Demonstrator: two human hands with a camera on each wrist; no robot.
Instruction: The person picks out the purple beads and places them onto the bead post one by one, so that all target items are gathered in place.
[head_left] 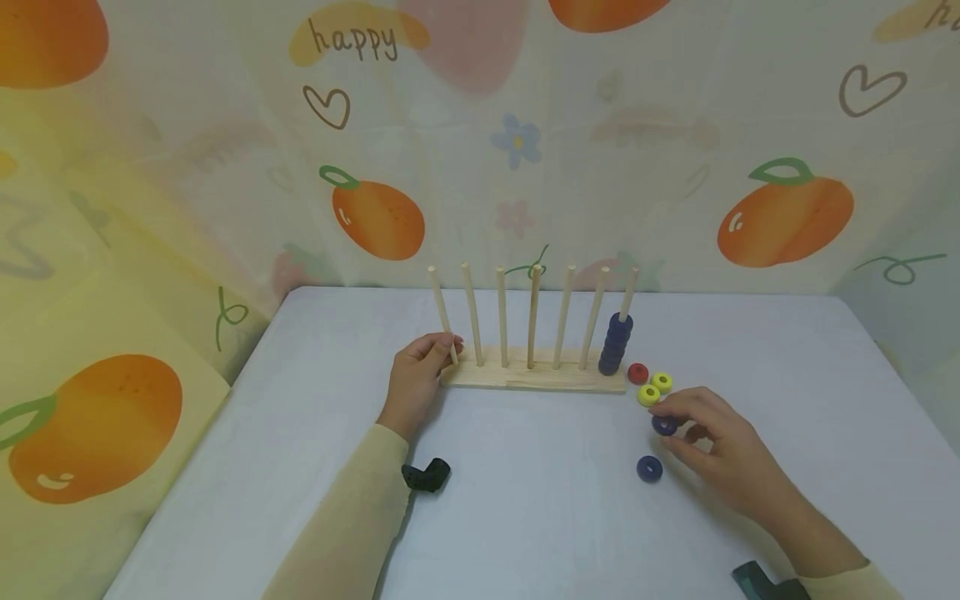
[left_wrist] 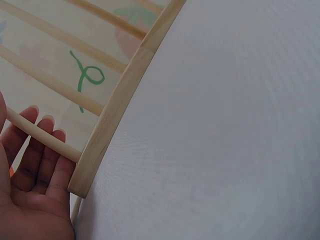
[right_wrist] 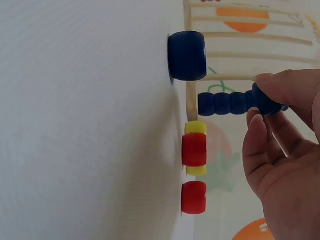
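Observation:
A wooden rack with a row of upright pegs stands on the table, its base [head_left: 480, 377] lying lengthwise. My left hand [head_left: 423, 371] holds the leftmost peg [left_wrist: 50, 140] near its foot, fingers behind it in the left wrist view. Several dark blue beads [head_left: 615, 343] are stacked on the rightmost peg. My right hand [head_left: 720, 450] pinches another blue bead [right_wrist: 266, 100] between thumb and fingertips, above the table to the right of the rack. A loose blue bead [head_left: 649, 469] lies on the cloth close by.
Beside the rack's right end lie a red bead [head_left: 637, 373] and two yellow beads [head_left: 662, 382]. The right wrist view shows a second red bead [right_wrist: 194, 197]. White cloth covers the table [head_left: 540, 492]; a fruit-printed curtain [head_left: 600, 167] hangs behind it.

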